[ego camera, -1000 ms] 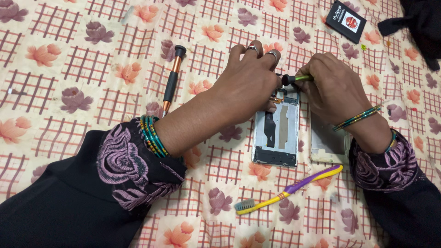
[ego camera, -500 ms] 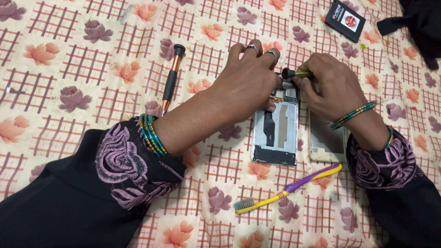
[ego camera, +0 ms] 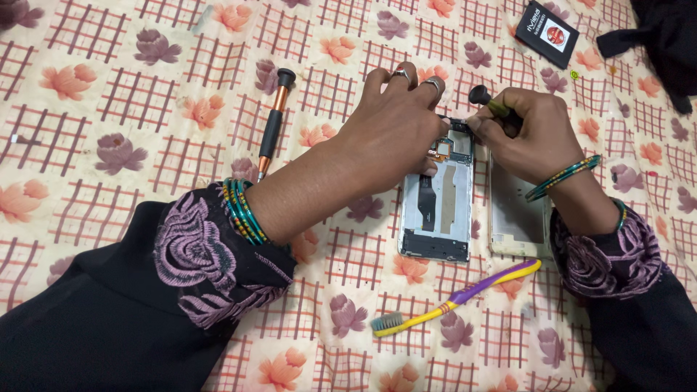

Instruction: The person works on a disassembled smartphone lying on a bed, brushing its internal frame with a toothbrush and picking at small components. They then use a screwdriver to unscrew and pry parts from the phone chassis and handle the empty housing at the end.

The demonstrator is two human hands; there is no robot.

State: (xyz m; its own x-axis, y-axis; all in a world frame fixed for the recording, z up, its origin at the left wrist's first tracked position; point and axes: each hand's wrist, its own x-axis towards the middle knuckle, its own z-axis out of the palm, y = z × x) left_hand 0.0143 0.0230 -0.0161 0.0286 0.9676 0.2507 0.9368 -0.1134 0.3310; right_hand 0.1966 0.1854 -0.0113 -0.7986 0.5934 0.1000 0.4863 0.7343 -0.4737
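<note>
An opened phone body (ego camera: 439, 210) lies face down on a floral cloth, its inner frame and black ribbon cable showing. My left hand (ego camera: 396, 134) rests over the phone's top end, fingers spread, holding it down. My right hand (ego camera: 526, 134) grips a small green screwdriver with a black cap (ego camera: 488, 101), its tip at the phone's top right corner. The tip itself is hidden by my fingers. A pale back cover (ego camera: 514, 221) lies right beside the phone, partly under my right wrist.
An orange and black screwdriver (ego camera: 274, 123) lies left of my left hand. A yellow and purple toothbrush (ego camera: 457, 296) lies below the phone. A black flat battery (ego camera: 546, 33) sits at the top right, near dark cloth (ego camera: 664, 40).
My right hand with the green screwdriver has shifted slightly at the phone's top corner. My left hand stays over the phone's top end.
</note>
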